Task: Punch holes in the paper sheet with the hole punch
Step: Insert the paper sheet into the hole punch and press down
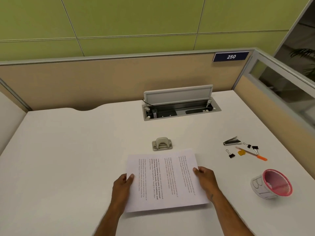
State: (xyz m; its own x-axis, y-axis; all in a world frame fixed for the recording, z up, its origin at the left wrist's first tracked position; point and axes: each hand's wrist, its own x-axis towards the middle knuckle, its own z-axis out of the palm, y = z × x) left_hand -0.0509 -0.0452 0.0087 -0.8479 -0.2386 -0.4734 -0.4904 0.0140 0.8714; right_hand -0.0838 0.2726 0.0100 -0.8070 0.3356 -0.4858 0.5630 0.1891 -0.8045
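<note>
White paper sheet (163, 179) sits between our two hands, turned sideways so the lines of print run away from us rather than across. We take it that this turn is deliberate: it puts one long edge of the page toward the hole punch (162, 143), which is the edge a binder would want pierced.

Our left hand (121, 186) pinches the left side of the sheet, thumb on top and the other fingers curled beneath it out of sight; our right hand (207, 180) does the same on the right side. Both are closed on the paper, neither one flat or spread. Gripping at two opposite sides keeps a limp sheet taut and level, so that its far edge can be steered straight.

That far edge lies near the punch but apart from it, not yet in the slot. The punch stands on the white desk (76, 150) just beyond the page with its opening facing us (handy, since the sheet can simply slide forward into it), and its lever is up, untouched.

Off to the right, well clear of the work, lie a stapler (231, 141), a few black binder clips (231, 155), an orange-tipped pencil (250, 152) and a pink mesh cup (274, 183) tipped on its side. By our reckoning the next move is to feed the edge in squarely; a skewed entry would set the holes crooked.
</note>
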